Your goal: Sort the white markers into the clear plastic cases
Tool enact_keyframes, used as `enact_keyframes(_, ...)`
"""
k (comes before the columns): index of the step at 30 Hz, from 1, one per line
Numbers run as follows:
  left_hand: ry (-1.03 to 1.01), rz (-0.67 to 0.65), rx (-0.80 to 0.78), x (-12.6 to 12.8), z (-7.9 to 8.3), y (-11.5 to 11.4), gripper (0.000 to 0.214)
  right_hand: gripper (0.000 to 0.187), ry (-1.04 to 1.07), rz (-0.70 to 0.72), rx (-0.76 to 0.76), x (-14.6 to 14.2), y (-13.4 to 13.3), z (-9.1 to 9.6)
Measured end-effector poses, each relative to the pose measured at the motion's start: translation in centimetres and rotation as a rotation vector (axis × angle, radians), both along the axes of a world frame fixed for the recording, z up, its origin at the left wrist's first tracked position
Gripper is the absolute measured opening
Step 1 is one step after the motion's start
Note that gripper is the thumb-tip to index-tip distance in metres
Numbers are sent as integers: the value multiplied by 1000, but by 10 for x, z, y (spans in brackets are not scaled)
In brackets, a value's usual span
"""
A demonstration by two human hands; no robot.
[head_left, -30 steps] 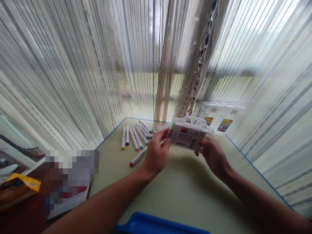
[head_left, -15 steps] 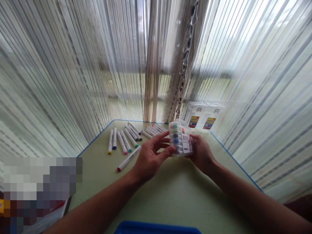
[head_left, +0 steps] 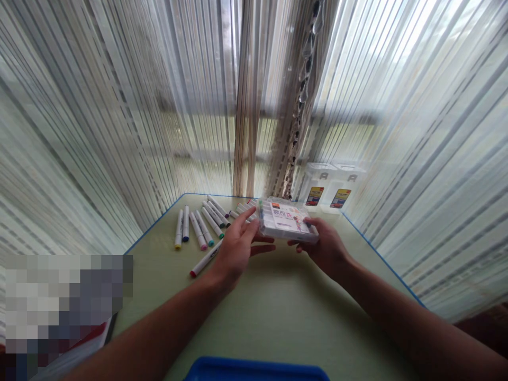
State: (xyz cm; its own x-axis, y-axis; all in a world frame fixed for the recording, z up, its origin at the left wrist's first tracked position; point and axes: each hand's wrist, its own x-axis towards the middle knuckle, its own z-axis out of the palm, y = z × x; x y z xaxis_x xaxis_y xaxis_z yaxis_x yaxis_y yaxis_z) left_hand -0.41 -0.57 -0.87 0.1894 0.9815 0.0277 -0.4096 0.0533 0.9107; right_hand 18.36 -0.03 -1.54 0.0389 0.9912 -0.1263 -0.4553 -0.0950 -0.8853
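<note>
My two hands hold a clear plastic marker case (head_left: 286, 218) above the pale green table (head_left: 278, 312). The case lies nearly flat with its printed label facing up. My right hand (head_left: 323, 246) grips its right end from beneath, fingers curled round it. On the left end rests my left hand (head_left: 236, 246), with the fingers stretched along the case's edge. Several loose markers (head_left: 200, 227) with coloured caps lie in a row on the table to the left of my left hand. One red-tipped marker (head_left: 206, 257) lies apart, nearer to me.
Striped sheer curtains (head_left: 119, 121) close in the table's far corner on both sides. Two white boxes with yellow labels (head_left: 331, 188) stand behind the curtain at the back right. A blue tray edge (head_left: 254, 370) shows at the bottom. A book lies at the lower left.
The marker case has turned from standing on end, caps toward me, to lying flat with its label up. It sits slightly farther from me and to the left.
</note>
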Motion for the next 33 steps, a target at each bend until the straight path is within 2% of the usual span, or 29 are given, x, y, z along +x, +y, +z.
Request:
enact_keyframes(4, -29, 4, -78, 0, -1, 2, 37, 25, -46, 44, 89, 0, -4, 0)
enact_keyframes(9, -22, 13, -113, -1, -2, 5, 28, 39, -69, 128, 112, -2, -8, 5)
enact_keyframes(14, 24, 70, -137, 0, -6, 9, 31, 53, -119, 120, 250, -4, -13, 5)
enact_keyframes(17, 106, 94, -97, -2, -11, 13, 33, 70, -194, 84, 308, -7, -18, 3)
enact_keyframes(20, 233, 126, 9, -4, -15, 17, 34, 79, -299, 91, 417, -10, -24, 0)
enact_keyframes(24, 276, 142, 127, -7, -16, 18, 35, 79, -542, 143, 577, -12, -31, -4)
enact_keyframes(29, 235, 163, 241, -8, -13, 11, 38, 74, -804, 145, 631, -11, -31, -4)
enact_keyframes(33, 295, 205, 313, -9, -9, 5, 36, 56, -885, 122, 694, -9, -26, -4)
